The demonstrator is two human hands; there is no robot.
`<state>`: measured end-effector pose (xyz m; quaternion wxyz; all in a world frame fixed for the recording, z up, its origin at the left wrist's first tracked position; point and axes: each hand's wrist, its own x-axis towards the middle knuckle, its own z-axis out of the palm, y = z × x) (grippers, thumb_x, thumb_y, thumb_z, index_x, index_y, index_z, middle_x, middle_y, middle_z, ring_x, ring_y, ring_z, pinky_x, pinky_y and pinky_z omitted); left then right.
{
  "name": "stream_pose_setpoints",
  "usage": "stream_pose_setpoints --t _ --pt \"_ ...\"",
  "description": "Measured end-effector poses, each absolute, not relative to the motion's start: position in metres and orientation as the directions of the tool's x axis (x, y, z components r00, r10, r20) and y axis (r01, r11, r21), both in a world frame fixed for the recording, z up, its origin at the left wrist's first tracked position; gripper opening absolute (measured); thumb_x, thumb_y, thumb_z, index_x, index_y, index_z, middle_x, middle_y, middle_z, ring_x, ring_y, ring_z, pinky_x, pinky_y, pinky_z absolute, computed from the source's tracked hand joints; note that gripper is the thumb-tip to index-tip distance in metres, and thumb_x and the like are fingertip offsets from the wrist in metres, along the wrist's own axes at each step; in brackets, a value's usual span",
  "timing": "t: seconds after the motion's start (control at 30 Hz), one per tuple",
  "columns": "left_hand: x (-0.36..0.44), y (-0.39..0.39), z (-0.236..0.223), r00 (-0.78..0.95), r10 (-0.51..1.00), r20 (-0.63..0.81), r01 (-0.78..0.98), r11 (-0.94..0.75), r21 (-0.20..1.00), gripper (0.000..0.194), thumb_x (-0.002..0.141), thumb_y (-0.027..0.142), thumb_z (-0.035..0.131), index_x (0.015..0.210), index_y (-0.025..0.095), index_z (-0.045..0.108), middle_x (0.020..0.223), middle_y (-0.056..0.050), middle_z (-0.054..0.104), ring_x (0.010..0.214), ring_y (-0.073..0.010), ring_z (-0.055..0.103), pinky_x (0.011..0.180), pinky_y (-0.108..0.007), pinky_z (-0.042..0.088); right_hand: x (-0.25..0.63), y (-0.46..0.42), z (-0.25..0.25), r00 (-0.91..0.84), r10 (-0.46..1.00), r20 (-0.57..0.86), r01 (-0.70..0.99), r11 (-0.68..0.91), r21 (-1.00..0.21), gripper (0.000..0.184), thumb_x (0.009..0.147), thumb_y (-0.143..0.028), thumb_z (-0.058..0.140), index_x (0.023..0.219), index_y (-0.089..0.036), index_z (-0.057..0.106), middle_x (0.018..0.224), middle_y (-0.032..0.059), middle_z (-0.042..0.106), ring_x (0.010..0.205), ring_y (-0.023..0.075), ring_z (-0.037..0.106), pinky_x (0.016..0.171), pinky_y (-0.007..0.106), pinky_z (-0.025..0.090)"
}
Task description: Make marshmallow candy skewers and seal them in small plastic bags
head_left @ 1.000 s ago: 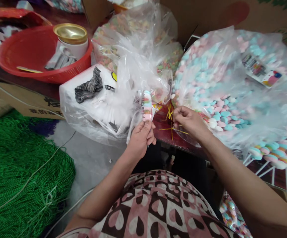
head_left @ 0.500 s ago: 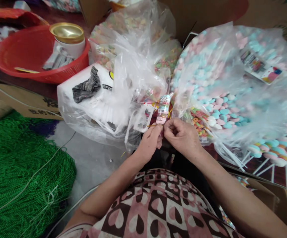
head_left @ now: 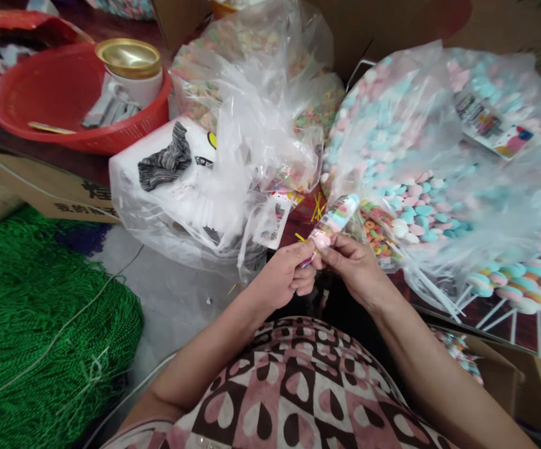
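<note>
Between my hands is a clear-wrapped stick of pink, white and blue marshmallows (head_left: 340, 214), tilted with its top toward the right. My left hand (head_left: 283, 276) is closed around its lower end, and a yellow twist tie (head_left: 300, 237) sticks out beside that thumb. From the right side, my right hand (head_left: 355, 267) pinches the wrapped marshmallows just above the left fingers. What lies inside the left fist is mostly hidden. Several loose yellow twist ties (head_left: 317, 207) lie on the dark red table behind the hands.
A large bag of marshmallows (head_left: 405, 137) fills the right, with marshmallow skewers (head_left: 518, 284) in front. Bags of gummy candy (head_left: 251, 50) stand behind. To the left are a white plastic bag (head_left: 181, 212), a red basin (head_left: 22, 106) holding a can, and green cords (head_left: 50, 330).
The marshmallow stick has swung from nearly upright to leaning right. My left fingers have curled around its lower end, and my right hand has shifted slightly right and down, still pinching.
</note>
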<state>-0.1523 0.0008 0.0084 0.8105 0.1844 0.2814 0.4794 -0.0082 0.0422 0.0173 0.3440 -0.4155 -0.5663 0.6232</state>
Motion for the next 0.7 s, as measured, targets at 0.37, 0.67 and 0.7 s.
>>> stream_pose_setpoints --t 0.37,0.67,0.7 --pt "-0.145 -0.004 0.011 0.642 0.730 -0.233 -0.645 0.679 0.350 0.035 0.092 0.040 0.051 0.066 0.016 0.052 0.045 0.010 0.021 0.034 -0.0049 0.014 0.034 -0.016 0.025 0.011 0.039 -0.002 -0.380 0.915 -0.135 -0.086 -0.181 -0.980 0.022 0.072 -0.043 0.080 0.078 -0.023 0.073 0.079 -0.0007 0.072 0.076 0.0156 0.064 0.082 0.033 0.052" --pt "-0.121 0.005 0.004 0.214 0.895 -0.392 -0.606 0.436 0.665 0.039 0.088 0.051 0.057 0.070 0.017 0.051 0.045 0.010 0.027 0.035 -0.0034 0.019 0.036 -0.015 0.023 0.002 0.034 0.004 -0.135 0.967 0.216 0.261 0.245 -0.933 0.020 0.088 -0.031 0.058 0.070 -0.021 0.058 0.069 -0.0005 0.061 0.068 0.0140 0.057 0.072 0.028 0.047" --pt "-0.118 0.007 0.000 0.108 0.924 -0.367 -0.566 0.360 0.742 0.039 0.087 0.052 0.059 0.071 0.017 0.051 0.046 0.010 0.028 0.036 -0.0033 0.021 0.036 -0.015 0.023 0.003 0.033 0.006 -0.134 0.954 0.267 0.303 0.296 -0.906 0.020 0.089 -0.029 0.056 0.071 -0.021 0.058 0.071 0.0004 0.062 0.071 0.0146 0.059 0.074 0.029 0.048"
